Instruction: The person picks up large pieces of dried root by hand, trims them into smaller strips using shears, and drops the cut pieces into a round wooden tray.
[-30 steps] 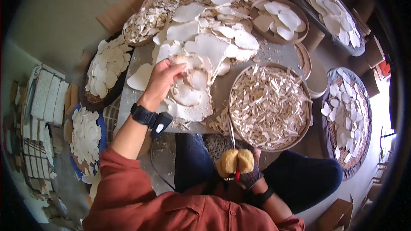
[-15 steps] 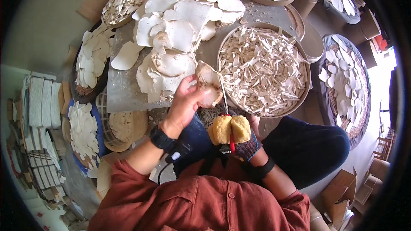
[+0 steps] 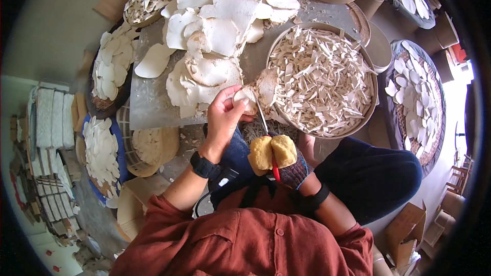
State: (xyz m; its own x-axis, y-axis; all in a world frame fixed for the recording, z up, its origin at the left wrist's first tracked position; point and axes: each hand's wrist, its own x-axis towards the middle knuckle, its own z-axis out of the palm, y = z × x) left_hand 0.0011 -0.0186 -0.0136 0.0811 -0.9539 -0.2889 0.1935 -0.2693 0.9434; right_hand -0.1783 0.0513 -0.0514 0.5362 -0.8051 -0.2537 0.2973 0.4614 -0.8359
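My left hand pinches a thin, off-white dried slice between thumb and fingers. A wider, brownish lobe of it reaches toward the round tray; I cannot tell if the two parts still join. In a dark knitted glove, my right hand is closed on scissors with red handles, wrapped in yellow foam pads. The blades lie across the slice at its narrow middle. Just right of the blades stands a round tray heaped with narrow cut strips.
A grey table bears a pile of large pale slices. Around it stand more slice-laden trays: one with a blue rim at left, one cloth-edged at right. A cardboard box sits on the floor at lower right.
My left hand has turned the slice and moved slightly right. The scissor blades, formerly along its right edge, now cross its middle, with the brownish lobe on their far right side.
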